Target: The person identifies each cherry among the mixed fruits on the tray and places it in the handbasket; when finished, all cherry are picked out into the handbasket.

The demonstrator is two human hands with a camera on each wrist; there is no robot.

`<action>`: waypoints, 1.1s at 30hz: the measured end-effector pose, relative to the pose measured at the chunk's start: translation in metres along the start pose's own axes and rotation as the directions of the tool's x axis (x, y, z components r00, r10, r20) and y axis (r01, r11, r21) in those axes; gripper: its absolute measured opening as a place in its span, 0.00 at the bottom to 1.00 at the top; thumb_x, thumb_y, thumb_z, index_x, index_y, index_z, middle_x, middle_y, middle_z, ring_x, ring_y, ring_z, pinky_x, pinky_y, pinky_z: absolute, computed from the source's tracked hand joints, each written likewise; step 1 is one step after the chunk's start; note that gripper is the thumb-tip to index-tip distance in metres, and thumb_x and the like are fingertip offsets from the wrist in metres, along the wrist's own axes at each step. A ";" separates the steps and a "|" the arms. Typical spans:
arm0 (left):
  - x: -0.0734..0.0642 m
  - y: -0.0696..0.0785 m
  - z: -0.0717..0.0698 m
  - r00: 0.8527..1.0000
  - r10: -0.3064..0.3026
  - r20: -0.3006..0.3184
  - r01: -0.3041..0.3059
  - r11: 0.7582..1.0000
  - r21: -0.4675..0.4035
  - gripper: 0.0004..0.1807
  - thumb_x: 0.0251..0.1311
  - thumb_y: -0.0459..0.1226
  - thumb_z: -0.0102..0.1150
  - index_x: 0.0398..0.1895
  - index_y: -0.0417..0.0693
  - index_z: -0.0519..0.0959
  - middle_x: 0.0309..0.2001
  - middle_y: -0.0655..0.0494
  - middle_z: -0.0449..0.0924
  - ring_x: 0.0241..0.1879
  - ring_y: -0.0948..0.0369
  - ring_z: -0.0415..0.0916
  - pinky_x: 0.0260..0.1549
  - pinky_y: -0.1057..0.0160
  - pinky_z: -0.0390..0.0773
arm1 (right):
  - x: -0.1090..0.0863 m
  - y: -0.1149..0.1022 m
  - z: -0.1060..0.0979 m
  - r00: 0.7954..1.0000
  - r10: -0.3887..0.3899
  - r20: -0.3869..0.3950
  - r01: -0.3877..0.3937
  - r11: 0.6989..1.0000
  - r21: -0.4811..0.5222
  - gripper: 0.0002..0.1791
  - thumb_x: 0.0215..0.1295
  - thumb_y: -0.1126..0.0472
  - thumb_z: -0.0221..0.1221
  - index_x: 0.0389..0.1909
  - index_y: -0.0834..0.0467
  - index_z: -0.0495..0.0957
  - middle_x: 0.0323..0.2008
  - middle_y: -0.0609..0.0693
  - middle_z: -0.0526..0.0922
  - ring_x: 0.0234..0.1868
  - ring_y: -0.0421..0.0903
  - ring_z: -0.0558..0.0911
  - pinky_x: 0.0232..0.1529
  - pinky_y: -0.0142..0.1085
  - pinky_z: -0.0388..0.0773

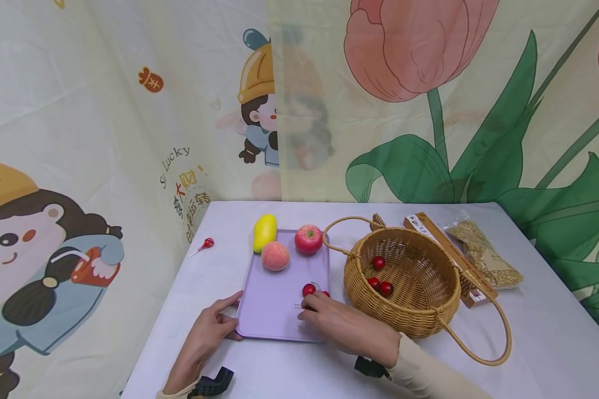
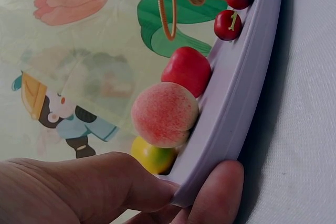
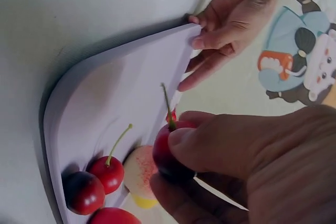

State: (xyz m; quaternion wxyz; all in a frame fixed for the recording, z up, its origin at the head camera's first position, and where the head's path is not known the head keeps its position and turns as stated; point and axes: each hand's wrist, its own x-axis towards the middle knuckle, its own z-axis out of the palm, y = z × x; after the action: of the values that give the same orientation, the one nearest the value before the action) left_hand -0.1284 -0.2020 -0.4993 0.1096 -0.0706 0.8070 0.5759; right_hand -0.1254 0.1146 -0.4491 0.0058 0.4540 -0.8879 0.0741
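My left hand [image 1: 211,327] grips the near left corner of a lilac tray [image 1: 269,310], thumb and fingers on its rim [image 2: 231,124]. Over the tray's near right part, my right hand [image 1: 341,324] pinches a dark red cherry [image 3: 170,153] between thumb and fingers, its green stem pointing up and away. From the head view the hand mostly hides this cherry. Two more cherries lie at the tray's right side, one with a visible stem [image 3: 107,174], the other darker [image 3: 84,192]. Towards the far end sit a peach [image 1: 275,256], a red apple [image 1: 308,239] and a yellow mango [image 1: 265,233].
Right of the tray stands a wicker basket [image 1: 404,310] with handles folded out and three cherries [image 1: 378,262] inside. Behind it lie a long brown box [image 1: 436,227] and a clear bag of grains [image 1: 484,255]. A red lollipop [image 1: 208,243] lies left of the tray.
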 end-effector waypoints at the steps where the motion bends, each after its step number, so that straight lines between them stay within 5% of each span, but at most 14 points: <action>1: 0.000 0.001 0.000 1.000 0.001 0.000 -0.001 1.000 -0.001 0.36 0.60 0.19 0.59 0.75 0.39 0.74 0.64 0.36 0.78 0.26 0.52 0.86 0.30 0.60 0.87 | -0.001 0.000 -0.002 1.000 0.009 0.000 -0.009 0.999 0.031 0.19 0.71 0.67 0.66 0.60 0.52 0.84 0.57 0.48 0.82 0.58 0.42 0.81 0.61 0.33 0.84; 12: 0.000 0.003 0.001 1.000 -0.009 0.006 0.009 1.000 0.007 0.36 0.61 0.20 0.59 0.75 0.40 0.74 0.65 0.36 0.76 0.25 0.53 0.86 0.31 0.63 0.86 | -0.007 0.001 -0.004 0.982 0.128 -0.137 -0.062 0.911 0.409 0.18 0.72 0.66 0.66 0.60 0.52 0.80 0.55 0.45 0.83 0.55 0.38 0.81 0.60 0.38 0.85; 21: -0.001 0.005 0.002 1.000 -0.017 -0.004 0.017 1.000 0.005 0.35 0.61 0.20 0.59 0.75 0.40 0.74 0.62 0.37 0.78 0.25 0.52 0.86 0.31 0.62 0.86 | -0.012 0.005 -0.007 0.957 0.214 -0.198 0.003 0.672 0.740 0.18 0.75 0.63 0.63 0.62 0.49 0.80 0.56 0.43 0.84 0.55 0.37 0.85 0.62 0.36 0.84; 33: -0.001 0.001 0.001 1.000 0.014 -0.005 -0.014 1.000 0.000 0.36 0.59 0.19 0.59 0.74 0.38 0.74 0.59 0.37 0.82 0.25 0.51 0.87 0.30 0.61 0.87 | -0.025 0.002 -0.026 0.933 0.231 -0.275 0.126 0.507 0.852 0.17 0.77 0.65 0.60 0.64 0.56 0.81 0.61 0.58 0.83 0.61 0.40 0.82 0.65 0.32 0.81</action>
State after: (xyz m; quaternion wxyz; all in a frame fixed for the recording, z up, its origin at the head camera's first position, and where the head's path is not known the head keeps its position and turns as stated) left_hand -0.1275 -0.2008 -0.4979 0.1037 -0.0665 0.8077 0.5765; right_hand -0.1139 0.1391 -0.4260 -0.0623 0.3476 -0.7304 0.5847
